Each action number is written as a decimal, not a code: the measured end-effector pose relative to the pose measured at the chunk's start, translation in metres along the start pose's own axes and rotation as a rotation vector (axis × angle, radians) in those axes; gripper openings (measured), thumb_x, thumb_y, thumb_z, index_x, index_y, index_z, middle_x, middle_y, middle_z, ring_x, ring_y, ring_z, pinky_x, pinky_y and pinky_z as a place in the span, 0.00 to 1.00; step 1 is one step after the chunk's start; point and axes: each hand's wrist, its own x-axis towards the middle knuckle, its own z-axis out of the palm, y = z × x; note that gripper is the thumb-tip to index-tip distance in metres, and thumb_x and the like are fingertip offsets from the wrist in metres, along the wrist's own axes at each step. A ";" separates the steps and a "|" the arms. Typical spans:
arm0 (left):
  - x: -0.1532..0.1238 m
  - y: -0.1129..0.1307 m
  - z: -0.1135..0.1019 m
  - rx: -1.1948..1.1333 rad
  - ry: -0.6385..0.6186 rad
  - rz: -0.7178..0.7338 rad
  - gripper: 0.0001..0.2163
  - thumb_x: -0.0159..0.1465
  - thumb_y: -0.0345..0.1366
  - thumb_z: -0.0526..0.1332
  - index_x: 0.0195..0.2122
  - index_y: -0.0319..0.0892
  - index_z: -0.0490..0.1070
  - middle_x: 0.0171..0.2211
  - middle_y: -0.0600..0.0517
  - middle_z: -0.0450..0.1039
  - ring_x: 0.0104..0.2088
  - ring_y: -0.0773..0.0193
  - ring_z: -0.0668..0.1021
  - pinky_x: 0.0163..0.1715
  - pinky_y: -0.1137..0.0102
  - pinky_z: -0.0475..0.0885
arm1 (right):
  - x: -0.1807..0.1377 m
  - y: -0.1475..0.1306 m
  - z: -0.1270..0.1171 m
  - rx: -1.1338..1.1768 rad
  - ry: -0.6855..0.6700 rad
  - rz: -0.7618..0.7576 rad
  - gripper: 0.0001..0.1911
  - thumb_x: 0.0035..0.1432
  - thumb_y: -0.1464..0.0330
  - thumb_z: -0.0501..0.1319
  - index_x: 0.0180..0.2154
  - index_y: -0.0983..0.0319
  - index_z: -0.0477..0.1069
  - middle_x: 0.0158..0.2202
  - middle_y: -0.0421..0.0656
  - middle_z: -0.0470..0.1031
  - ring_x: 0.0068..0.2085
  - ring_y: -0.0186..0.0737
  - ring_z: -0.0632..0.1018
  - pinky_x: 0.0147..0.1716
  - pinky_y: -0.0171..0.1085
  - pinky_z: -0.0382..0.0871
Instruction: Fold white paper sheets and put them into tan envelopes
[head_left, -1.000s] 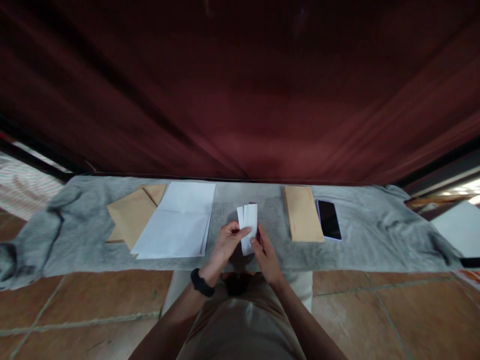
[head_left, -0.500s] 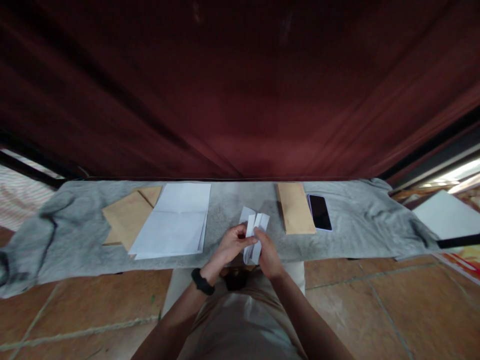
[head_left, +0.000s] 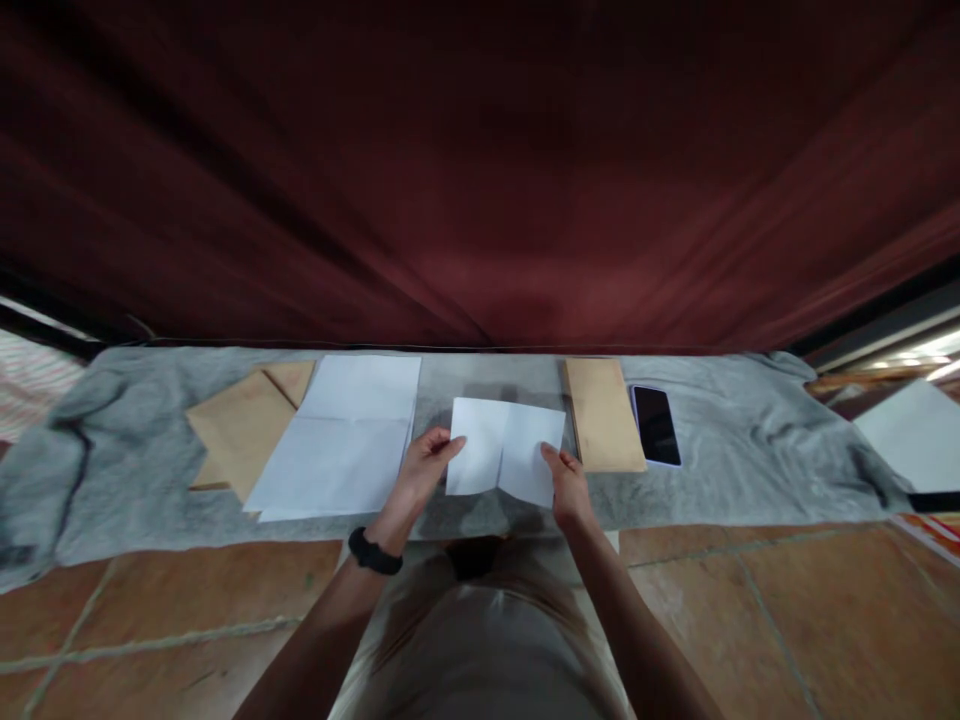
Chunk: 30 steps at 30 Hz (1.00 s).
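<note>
A white sheet of paper [head_left: 504, 450] with a fold down its middle is held spread out above the grey cloth [head_left: 735, 440]. My left hand [head_left: 421, 472], with a black band on the wrist, pinches its left edge. My right hand [head_left: 567, 482] pinches its right edge. Both hands are closed on the paper, which hangs just in front of me over the near part of the cloth.
A stack of white sheets [head_left: 343, 438] lies to the left, with brown envelopes [head_left: 238, 425] beside it. To the right lie a brown envelope [head_left: 602, 413] and a dark phone [head_left: 656, 425]. A dark red curtain [head_left: 480, 170] hangs behind; the floor is brown tile [head_left: 787, 620].
The paper was folded into a narrow strip between both hands; now it is opened out wide, with my hands moved apart to its left and right edges.
</note>
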 end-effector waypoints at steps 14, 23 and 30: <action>0.037 -0.029 -0.012 0.185 0.149 0.019 0.07 0.53 0.42 0.67 0.29 0.46 0.75 0.25 0.53 0.75 0.28 0.60 0.74 0.30 0.69 0.64 | 0.037 0.002 -0.011 -0.210 0.062 -0.062 0.28 0.43 0.47 0.71 0.35 0.64 0.80 0.28 0.43 0.80 0.28 0.41 0.75 0.28 0.37 0.68; 0.031 -0.023 -0.010 0.452 0.201 0.066 0.11 0.61 0.32 0.62 0.46 0.47 0.74 0.24 0.54 0.74 0.26 0.56 0.75 0.30 0.67 0.61 | 0.046 -0.003 -0.009 -0.882 0.150 -0.369 0.14 0.61 0.57 0.60 0.34 0.60 0.75 0.29 0.44 0.79 0.30 0.43 0.76 0.31 0.37 0.63; 0.024 -0.027 -0.006 0.841 0.250 0.147 0.06 0.69 0.34 0.57 0.42 0.45 0.73 0.25 0.51 0.72 0.24 0.57 0.74 0.28 0.68 0.57 | 0.048 -0.001 -0.007 -1.070 0.160 -0.539 0.15 0.68 0.58 0.55 0.36 0.59 0.75 0.34 0.48 0.78 0.34 0.46 0.77 0.36 0.40 0.67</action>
